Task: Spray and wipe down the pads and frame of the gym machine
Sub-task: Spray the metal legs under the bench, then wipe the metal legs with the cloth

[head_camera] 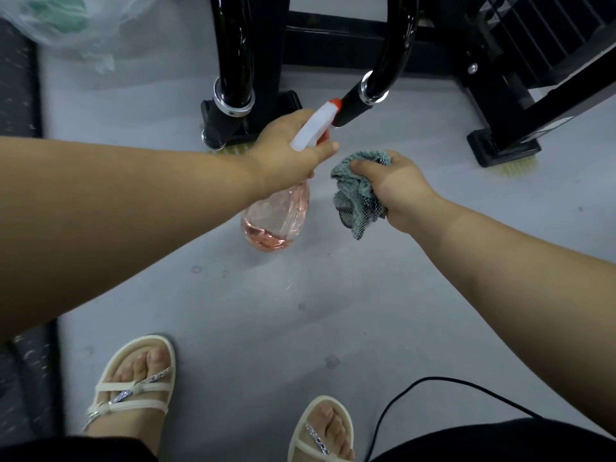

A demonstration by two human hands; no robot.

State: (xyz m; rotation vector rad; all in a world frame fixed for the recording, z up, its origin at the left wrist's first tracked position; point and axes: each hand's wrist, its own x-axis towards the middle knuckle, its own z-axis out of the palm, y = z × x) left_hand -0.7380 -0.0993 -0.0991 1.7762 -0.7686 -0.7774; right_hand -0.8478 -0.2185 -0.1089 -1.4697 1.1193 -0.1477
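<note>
My left hand point(286, 151) grips the neck of a clear spray bottle point(276, 221) with pink liquid in its base. Its white head with an orange nozzle point(334, 104) points at a black handle grip point(353, 106) on the curved glossy bar of the gym machine point(393, 48). Just to the right, my right hand point(396, 191) holds a crumpled grey-green cloth point(358, 191), a little below that handle grip and clear of the frame. A second black bar point(233, 55) drops to a chrome collar on the left.
The machine's black base feet point(503, 151) stand on the pale grey floor point(300, 311). A clear plastic bag point(73, 25) lies at the top left beside dark speckled matting point(16, 95). My sandalled feet point(133, 388) and a thin black cable point(416, 391) are at the bottom.
</note>
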